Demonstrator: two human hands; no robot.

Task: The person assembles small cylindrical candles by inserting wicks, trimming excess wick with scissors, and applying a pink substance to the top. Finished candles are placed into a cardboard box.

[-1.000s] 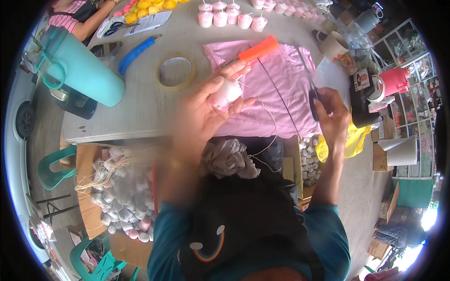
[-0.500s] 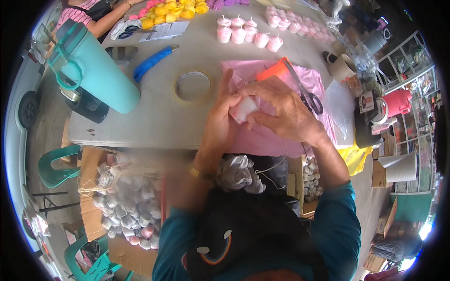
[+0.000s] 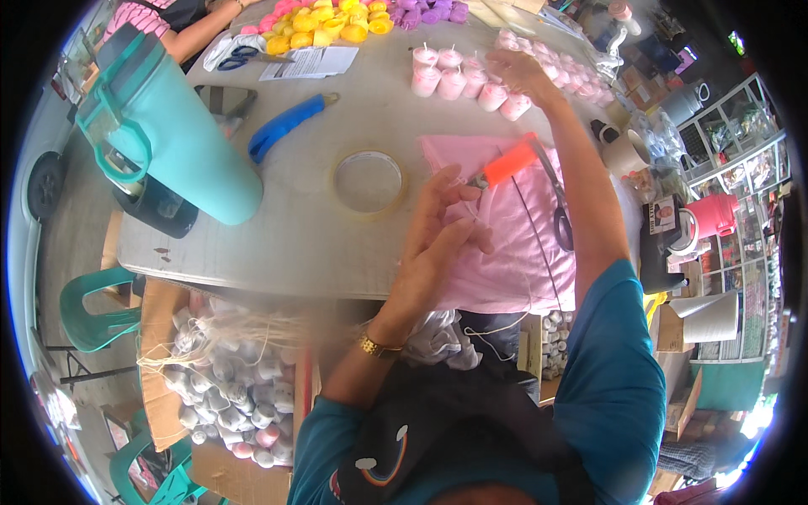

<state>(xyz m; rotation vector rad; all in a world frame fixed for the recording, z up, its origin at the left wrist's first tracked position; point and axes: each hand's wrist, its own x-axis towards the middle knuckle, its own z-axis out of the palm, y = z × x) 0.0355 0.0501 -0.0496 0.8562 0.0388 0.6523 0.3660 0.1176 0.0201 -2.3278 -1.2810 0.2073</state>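
At the far side of the table my right hand point(image 3: 520, 74) is closed at the group of small pink-and-white candles point(image 3: 451, 82). Its fingers are curled around a candle that they mostly hide. My left hand point(image 3: 442, 223) hovers over the pink cloth point(image 3: 497, 273), its fingers bent and spread apart. A bright orange tool point(image 3: 509, 162) with a metal tip lies just beyond those fingers. Dark-handled scissors point(image 3: 561, 219) rest on the cloth beneath my right forearm. A thin pale strand shows near the left fingertips, but whether they touch it is unclear.
A roll of tape point(image 3: 368, 185), a blue-handled tool point(image 3: 290, 126) and a teal tumbler point(image 3: 189, 135) stand or lie leftward. Yellow pieces point(image 3: 316, 29) and purple pieces point(image 3: 425, 12) are heaped at the back, near another person's arm point(image 3: 198, 34). Below sits a cardboard box point(image 3: 164, 370) of candles.
My right hand has moved from beside my left hand out to the far candle group. The pink-and-white candle has left my left hand, whose fingers have spread.
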